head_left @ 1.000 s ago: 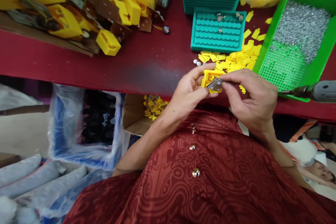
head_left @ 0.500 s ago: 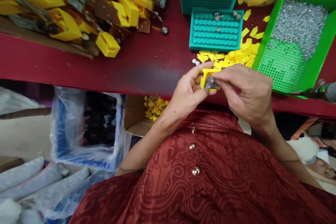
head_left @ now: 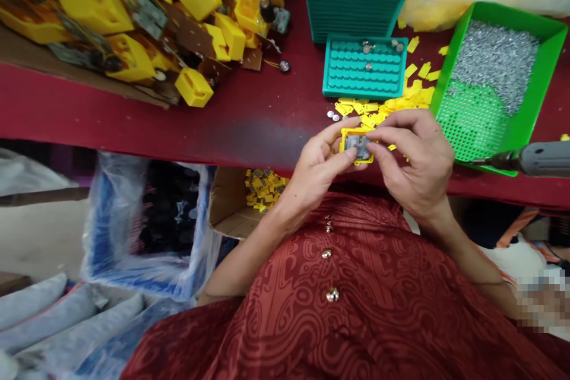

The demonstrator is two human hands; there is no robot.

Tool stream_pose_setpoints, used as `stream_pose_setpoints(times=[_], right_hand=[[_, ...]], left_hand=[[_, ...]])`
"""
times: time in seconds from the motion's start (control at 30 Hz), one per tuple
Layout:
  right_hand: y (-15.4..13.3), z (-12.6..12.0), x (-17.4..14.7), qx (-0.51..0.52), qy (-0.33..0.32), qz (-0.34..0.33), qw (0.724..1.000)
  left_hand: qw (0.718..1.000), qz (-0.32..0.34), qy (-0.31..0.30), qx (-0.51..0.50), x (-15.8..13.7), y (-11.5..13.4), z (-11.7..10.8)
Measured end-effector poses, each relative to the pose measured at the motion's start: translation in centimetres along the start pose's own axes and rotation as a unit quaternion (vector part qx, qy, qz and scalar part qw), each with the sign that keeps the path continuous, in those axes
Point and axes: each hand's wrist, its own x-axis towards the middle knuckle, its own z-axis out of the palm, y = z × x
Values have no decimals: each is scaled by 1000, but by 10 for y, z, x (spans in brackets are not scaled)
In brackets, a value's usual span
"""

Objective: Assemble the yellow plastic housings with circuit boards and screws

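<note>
Above my lap, at the table's front edge, my left hand (head_left: 314, 166) grips a small yellow plastic casing (head_left: 351, 131) with its open side up. A grey circuit board (head_left: 353, 142) lies inside, and my left thumb presses on its lower part. The fingers of my right hand (head_left: 412, 160) are pinched together at the casing's right side, touching its rim; whatever they hold, if anything, is hidden. Just beyond the hands lie loose yellow plastic pieces (head_left: 412, 98) and a few small silver discs (head_left: 335, 118).
A teal tray (head_left: 365, 78) with a few metal discs stands before a teal tray stack (head_left: 356, 3). At right are a green basket (head_left: 476, 124) of metal screws and a power screwdriver (head_left: 543, 159). Yellow housings (head_left: 196, 88) crowd the left. Below sits a cardboard box (head_left: 231, 208).
The casing now lies flatter and shows more of its board. My left thumb has moved onto the board; my right fingers have drawn back to the casing's right edge. The view has shifted slightly.
</note>
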Motion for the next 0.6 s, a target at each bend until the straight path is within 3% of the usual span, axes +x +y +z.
stream_pose_setpoints(times=[0.4,0.6], right_hand=[[6,0,-3,-6,-35,-15,999],[8,14,-4,-41,4,-42,998]], left_hand=[[999,-41,4,-12,0,2,4],[999,-20,32,8,1,1,7]])
